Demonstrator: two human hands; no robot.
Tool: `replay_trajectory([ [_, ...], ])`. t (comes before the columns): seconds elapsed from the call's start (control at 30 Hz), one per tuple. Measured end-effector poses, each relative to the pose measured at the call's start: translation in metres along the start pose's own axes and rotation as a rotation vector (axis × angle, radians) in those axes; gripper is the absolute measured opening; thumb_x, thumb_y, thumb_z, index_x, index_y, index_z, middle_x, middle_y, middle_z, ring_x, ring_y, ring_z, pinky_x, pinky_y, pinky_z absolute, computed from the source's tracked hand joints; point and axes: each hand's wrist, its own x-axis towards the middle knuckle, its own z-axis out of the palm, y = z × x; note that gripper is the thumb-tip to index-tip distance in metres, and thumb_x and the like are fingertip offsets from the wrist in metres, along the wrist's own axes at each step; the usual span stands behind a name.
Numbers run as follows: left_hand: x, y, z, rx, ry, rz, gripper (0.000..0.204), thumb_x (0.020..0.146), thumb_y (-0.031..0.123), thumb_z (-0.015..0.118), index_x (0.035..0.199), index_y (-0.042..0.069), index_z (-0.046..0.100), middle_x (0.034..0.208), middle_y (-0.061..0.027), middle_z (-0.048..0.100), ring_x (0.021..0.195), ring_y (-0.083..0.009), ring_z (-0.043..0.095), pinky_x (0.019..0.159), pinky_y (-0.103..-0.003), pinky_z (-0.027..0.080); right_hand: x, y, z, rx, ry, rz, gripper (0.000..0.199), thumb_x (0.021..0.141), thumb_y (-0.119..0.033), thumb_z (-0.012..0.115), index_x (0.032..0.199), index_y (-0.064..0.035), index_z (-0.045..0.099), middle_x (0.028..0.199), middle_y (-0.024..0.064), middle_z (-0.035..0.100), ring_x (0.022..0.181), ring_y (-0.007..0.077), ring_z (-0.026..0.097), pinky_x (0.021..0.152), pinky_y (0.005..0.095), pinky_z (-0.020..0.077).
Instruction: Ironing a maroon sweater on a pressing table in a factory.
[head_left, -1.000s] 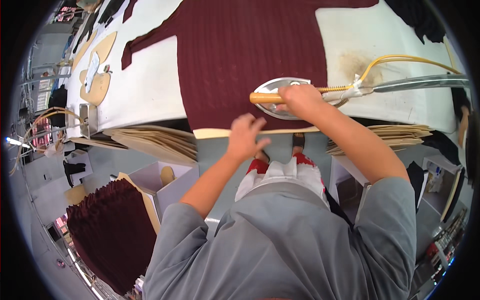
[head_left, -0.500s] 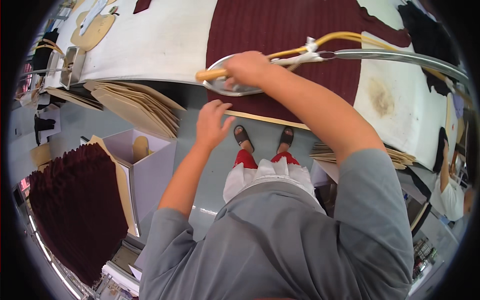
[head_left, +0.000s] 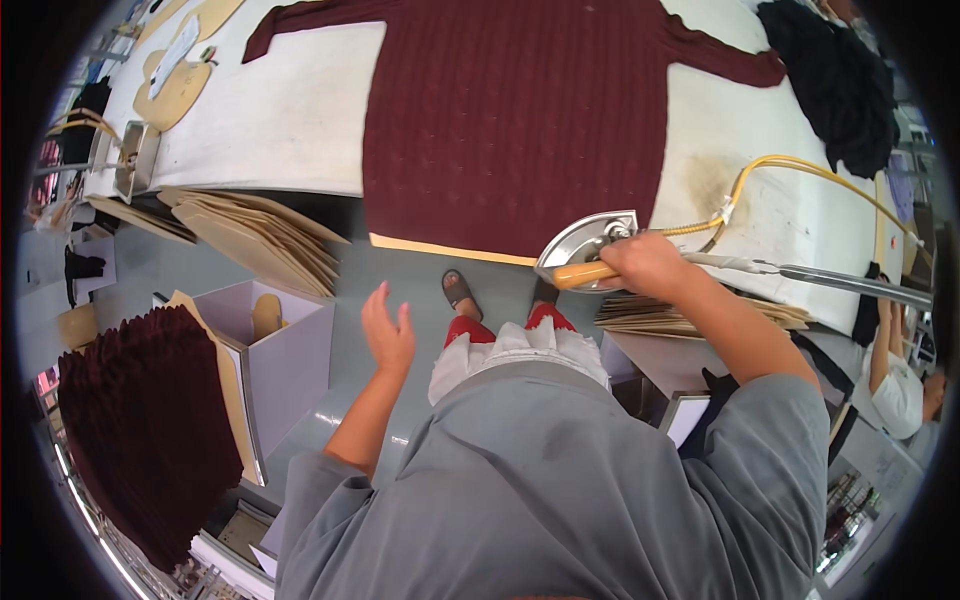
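My right hand (head_left: 645, 266) is wrapped round the wooden handle of a steam iron (head_left: 585, 240), near the sweater's lower right corner. A yellow hose (head_left: 745, 185) and a metal pipe run from the iron to the right. The maroon knitted sweater (head_left: 510, 120) lies spread on the white padded table, its sleeves stretched out to both sides. A strip of tan board (head_left: 440, 250) shows under its hem. My left hand (head_left: 388, 330) hangs over the floor before the table, holding nothing, fingers apart.
Tan boards (head_left: 250, 230) are stacked below the white table (head_left: 270, 130), with more (head_left: 700, 312) at right. A pile of maroon knitwear (head_left: 145, 420) stands at left beside a pale box (head_left: 290, 345). Dark garments (head_left: 830, 85) lie on the table's right. Another person (head_left: 895, 390) is at far right.
My right hand has carried the iron right and nearer, from the sweater's left side to its lower right corner. My left hand has drawn back from the table edge. More of the sweater shows.
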Motion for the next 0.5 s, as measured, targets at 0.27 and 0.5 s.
replay_trajectory([
  [0.27,0.039,0.248,0.126,0.085,-0.429,0.867,0.074,0.079,0.038,0.080,0.140,0.007,0.055,0.131,-0.0101,0.056,0.114,-0.0280,0.056,0.101,-0.038,0.041,-0.020,0.121,-0.031,0.190,0.382,0.587,0.034,0.095,-0.039,0.069,0.111,-0.0094,0.067,0.092,0.0103,0.072,0.082,0.0321,0.068,0.075,0.0432,0.0544],
  [0.5,0.029,0.261,0.143,0.196,-0.486,0.691,0.072,0.075,0.047,0.081,0.132,0.008,0.060,0.123,-0.0113,0.055,0.109,-0.0299,0.054,0.097,-0.041,0.042,0.012,0.120,-0.016,0.081,0.370,0.666,0.032,0.095,-0.040,0.069,0.100,-0.0090,0.063,0.086,0.0106,0.072,0.077,0.0321,0.070,0.072,0.0441,0.0551],
])
